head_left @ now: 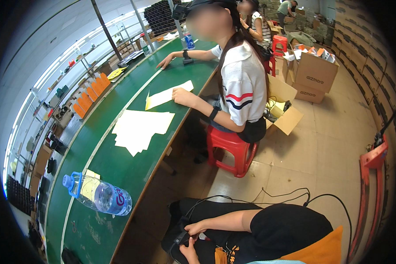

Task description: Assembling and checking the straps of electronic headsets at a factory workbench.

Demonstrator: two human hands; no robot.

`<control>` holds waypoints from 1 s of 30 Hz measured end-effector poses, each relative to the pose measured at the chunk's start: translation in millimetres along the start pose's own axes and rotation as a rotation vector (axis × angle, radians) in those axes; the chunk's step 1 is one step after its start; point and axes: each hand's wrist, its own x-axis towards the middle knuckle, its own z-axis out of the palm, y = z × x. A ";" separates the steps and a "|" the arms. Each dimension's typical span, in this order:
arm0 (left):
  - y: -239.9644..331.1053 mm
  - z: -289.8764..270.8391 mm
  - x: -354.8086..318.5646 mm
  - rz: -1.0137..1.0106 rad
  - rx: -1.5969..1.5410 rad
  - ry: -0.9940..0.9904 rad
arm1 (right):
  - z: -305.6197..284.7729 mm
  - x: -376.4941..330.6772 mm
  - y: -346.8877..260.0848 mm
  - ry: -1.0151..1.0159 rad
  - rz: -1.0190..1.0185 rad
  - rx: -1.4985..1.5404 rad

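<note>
Black cabled device (180, 237) sits grasped in both grips, left hand (196, 228) above, right hand (190, 254) below, beside the green tabletop (119, 176).

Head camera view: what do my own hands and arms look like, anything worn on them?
The upper hand and the lower hand are bare, with no gloves or watch visible. The upper hand's forearm is uncovered up to what looks like a black short sleeve. The lower hand's arm is out of frame.

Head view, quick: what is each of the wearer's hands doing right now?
Left hand: closed on a small black device in the lap.
Right hand: fingers curled against the same device, supporting it from below.
</note>
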 end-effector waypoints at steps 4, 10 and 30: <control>-0.4 0.7 -1.5 0.069 0.060 0.013 | -2.6 3.2 4.2 0.017 -0.055 -0.057; -2.0 -0.2 -1.7 0.106 0.120 0.017 | -5.7 5.5 5.8 -0.086 -0.108 -0.013; -8.4 1.1 2.0 0.170 0.193 -0.028 | -7.6 -13.3 -6.2 0.049 -0.074 -0.032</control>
